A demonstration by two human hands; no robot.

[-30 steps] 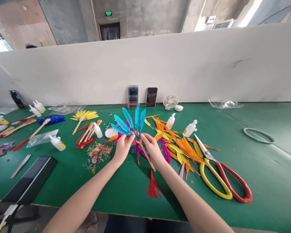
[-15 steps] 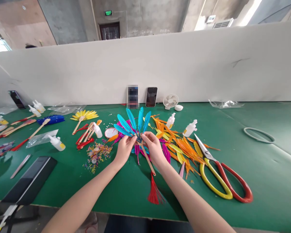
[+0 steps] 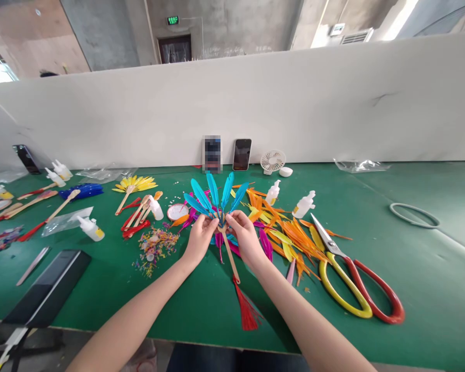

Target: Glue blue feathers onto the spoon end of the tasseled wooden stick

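Between my two hands is a feather fan [image 3: 214, 195] with several blue feathers spread at its top. Its wooden handle [image 3: 230, 257] slants down toward me, and a red tassel [image 3: 247, 305] hangs from the end. My left hand [image 3: 200, 238] pinches the fan's left side where the quills meet the wood. On the other side, my right hand [image 3: 245, 235] grips it the same way, fingertips close to the left ones. Magenta feathers [image 3: 265, 244] lie on the table behind and beneath my hands. The fingertips partly hide the quill ends.
Large scissors [image 3: 343, 268] with yellow and red handles lie at the right, beside orange feathers [image 3: 300, 237]. Glue bottles [image 3: 304, 205] stand behind them. To the left are colourful bits [image 3: 155, 245], a yellow feather fan [image 3: 136, 184] and a black box-like object [image 3: 48, 288].
The fan has turned slightly: its feathers have shifted right, and the handle's lower end and tassel have swung left and a little nearer. Both hands keep their hold.
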